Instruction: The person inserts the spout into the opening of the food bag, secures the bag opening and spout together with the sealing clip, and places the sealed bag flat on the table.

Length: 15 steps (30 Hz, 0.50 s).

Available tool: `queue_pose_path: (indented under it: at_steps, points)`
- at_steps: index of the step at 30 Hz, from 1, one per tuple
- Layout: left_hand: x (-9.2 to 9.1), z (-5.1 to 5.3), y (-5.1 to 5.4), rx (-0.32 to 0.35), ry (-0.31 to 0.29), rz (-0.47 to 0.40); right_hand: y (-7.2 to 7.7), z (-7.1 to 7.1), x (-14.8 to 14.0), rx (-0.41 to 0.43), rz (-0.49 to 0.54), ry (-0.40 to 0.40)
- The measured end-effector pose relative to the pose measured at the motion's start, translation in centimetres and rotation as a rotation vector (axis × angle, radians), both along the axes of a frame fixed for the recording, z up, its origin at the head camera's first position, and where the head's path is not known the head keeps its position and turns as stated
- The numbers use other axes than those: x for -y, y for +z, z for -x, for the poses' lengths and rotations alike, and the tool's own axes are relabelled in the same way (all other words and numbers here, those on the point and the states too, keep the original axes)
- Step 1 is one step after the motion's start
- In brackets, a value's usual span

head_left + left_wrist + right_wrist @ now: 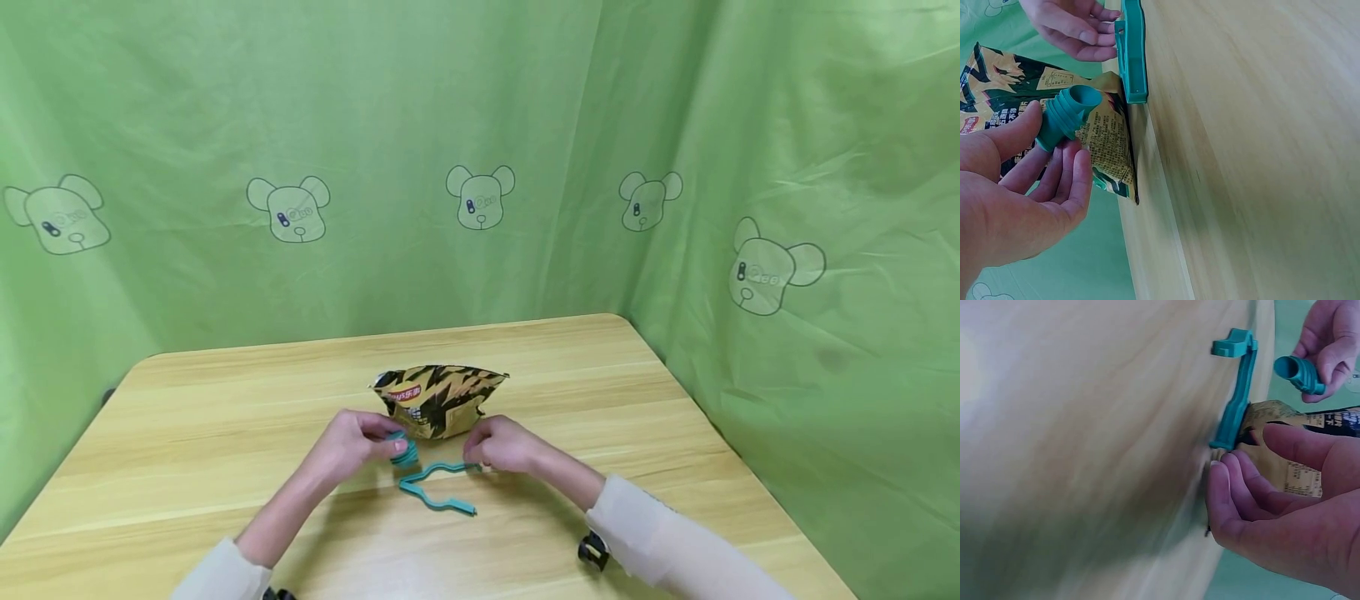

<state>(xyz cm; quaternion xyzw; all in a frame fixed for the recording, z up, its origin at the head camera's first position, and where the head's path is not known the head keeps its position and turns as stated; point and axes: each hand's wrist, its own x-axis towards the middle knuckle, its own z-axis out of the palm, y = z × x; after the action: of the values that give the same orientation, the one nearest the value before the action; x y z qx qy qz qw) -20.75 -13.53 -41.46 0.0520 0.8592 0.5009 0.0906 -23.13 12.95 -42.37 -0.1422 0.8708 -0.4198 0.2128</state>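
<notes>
In my left hand [358,446] I hold a teal threaded spout [1063,117], pinched between thumb and fingers. Its round hollow mouth shows in both wrist views. A teal hinged bag clip [442,505] lies on the table with its two wavy arms spread in a V. My right hand [504,444] is at the end of the clip's far arm. In the right wrist view its fingertips [1215,467] are close to that end, thumb held apart; whether they touch it, I cannot tell. Just behind both hands stands a black-and-gold chip bag [442,400], its lower part partly hidden.
The wooden table [225,400] has rounded far corners. Green curtains [390,100] with bear-head prints hang behind it and along its sides. Black bands [592,552] show beneath the light sleeves.
</notes>
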Motion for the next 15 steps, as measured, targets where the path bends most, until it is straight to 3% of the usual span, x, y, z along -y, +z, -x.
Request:
queue_pose_path:
  at_steps: [6,15]
  points:
    - [0.0,0.0,0.0,-0.003,0.009,0.017,1.7,0.0,0.3,-0.05,-0.02,0.035]
    - [0.1,0.0,0.0,-0.001,0.011,0.009,5.5,-0.2,0.8,-0.14,-0.067,0.143]
